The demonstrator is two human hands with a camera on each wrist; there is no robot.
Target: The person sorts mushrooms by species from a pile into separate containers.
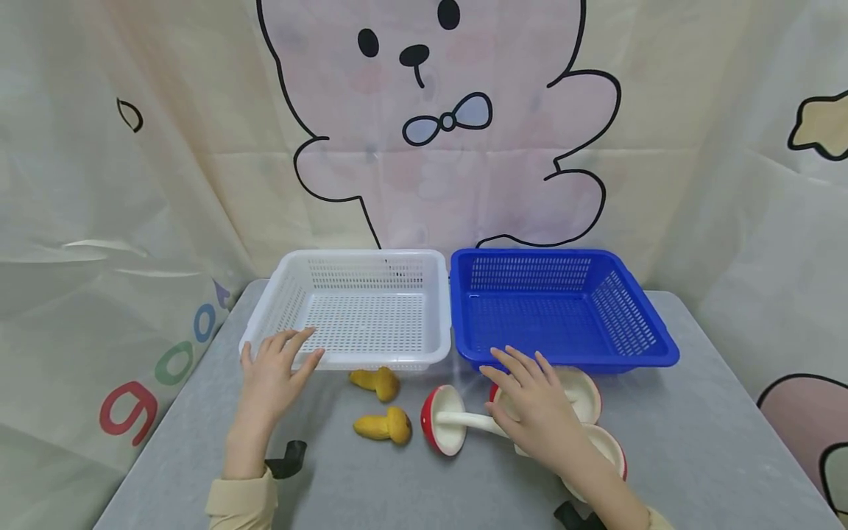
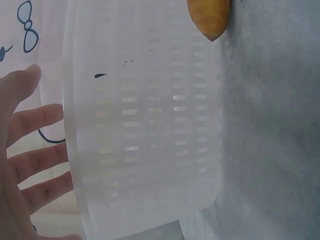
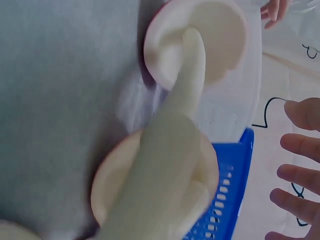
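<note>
My left hand (image 1: 274,375), fingers spread, is at the front left of the white basket (image 1: 437,353); in the left wrist view the fingers (image 2: 42,162) overlap its rim, and contact is unclear. My right hand (image 1: 533,412) hovers palm down over red-capped toy mushrooms, fingers spread and holding nothing. One red-capped mushroom (image 1: 442,421) lies on its side, its white stem (image 3: 172,135) running under the hand. Another mushroom (image 1: 583,394) lies by the blue basket, and a third (image 1: 606,445) is partly hidden by my forearm. Two yellow mushrooms (image 1: 377,383) lie between my hands.
The blue basket (image 1: 662,353) stands right of the white one at the back of the grey table (image 1: 702,442). Behind them hangs a curtain (image 1: 424,184) with a cartoon bear. Dark straps (image 1: 288,460) are around my wrists.
</note>
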